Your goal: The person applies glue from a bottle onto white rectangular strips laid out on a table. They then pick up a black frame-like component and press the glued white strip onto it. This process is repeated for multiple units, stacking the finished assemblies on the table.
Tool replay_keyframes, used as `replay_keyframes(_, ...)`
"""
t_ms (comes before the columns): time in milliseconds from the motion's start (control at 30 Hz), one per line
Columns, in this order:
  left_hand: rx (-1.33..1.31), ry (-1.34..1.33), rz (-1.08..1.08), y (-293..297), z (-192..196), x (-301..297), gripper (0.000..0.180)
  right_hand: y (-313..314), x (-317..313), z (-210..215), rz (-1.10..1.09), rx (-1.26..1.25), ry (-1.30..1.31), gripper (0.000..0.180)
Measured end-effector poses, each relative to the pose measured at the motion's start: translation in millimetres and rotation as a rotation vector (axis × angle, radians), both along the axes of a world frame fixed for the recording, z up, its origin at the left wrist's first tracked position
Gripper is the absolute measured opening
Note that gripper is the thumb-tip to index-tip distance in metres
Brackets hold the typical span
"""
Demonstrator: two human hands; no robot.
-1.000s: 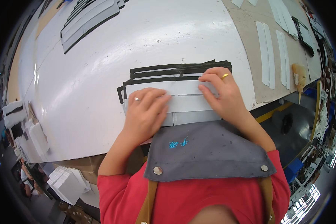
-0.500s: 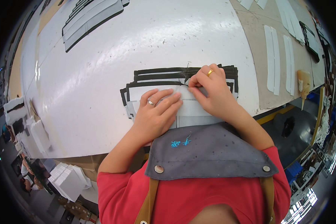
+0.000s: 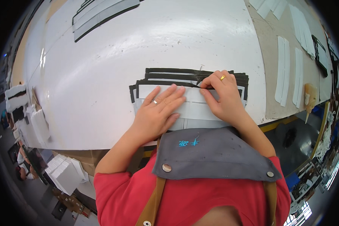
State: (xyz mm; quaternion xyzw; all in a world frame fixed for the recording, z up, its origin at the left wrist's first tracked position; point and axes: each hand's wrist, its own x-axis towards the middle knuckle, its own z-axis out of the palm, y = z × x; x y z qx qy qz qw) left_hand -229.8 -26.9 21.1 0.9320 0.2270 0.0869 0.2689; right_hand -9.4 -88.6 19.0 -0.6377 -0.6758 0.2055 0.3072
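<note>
In front of me on the white table lies a pile of flat white panels (image 3: 203,109) with black edging (image 3: 165,83). The pieces overlap, so several black edges show in steps along the far side. My left hand (image 3: 154,109) rests flat on the left part of the top panel, fingers stretched out and a ring on one of them. Thumb and forefinger of my right hand (image 3: 226,96) pinch at the far edge of the top panel, right of its middle, by a loose bit of black edging (image 3: 198,80). The fingers partly hide what they grip.
Another stepped stack of black-edged panels (image 3: 105,19) lies at the far left of the table (image 3: 101,83). White strips (image 3: 281,71) lie on a brown board at the right, near a yellowish bottle with a nozzle (image 3: 310,96). White stacked sheets (image 3: 66,173) stand low at the left.
The whole view has shifted, so the table and pile appear farther right. My left hand lies flatter with its thumb out; the right still pinches at the same edge.
</note>
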Motion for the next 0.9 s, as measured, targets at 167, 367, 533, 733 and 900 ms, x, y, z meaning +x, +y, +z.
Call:
replay_keyframes(167,0.072,0.193,0.338,9.4,-5.2,-47.0,0.046,0.0,-1.3,3.0,-0.010,-0.009,0.005,0.009)
replay_keyframes(367,0.138,-0.068,0.667,15.7,-8.5,-66.8,0.044,0.6,0.2,8.3,0.026,0.003,0.048,0.008)
replay_keyframes(533,-0.746,-0.502,0.737,17.5,7.1,-44.6,0.048,8.6,4.7,40.6,0.107,0.025,0.137,0.007)
replay_keyframes(733,-0.704,-0.861,0.868,62.1,19.2,-50.5,0.044,55.7,38.9,46.7,0.202,-0.450,0.276,0.032)
replay_keyframes(900,-0.506,-0.875,0.955,133.0,4.0,-72.5,0.039,143.0,29.1,20.3,0.069,-0.322,0.435,0.029)
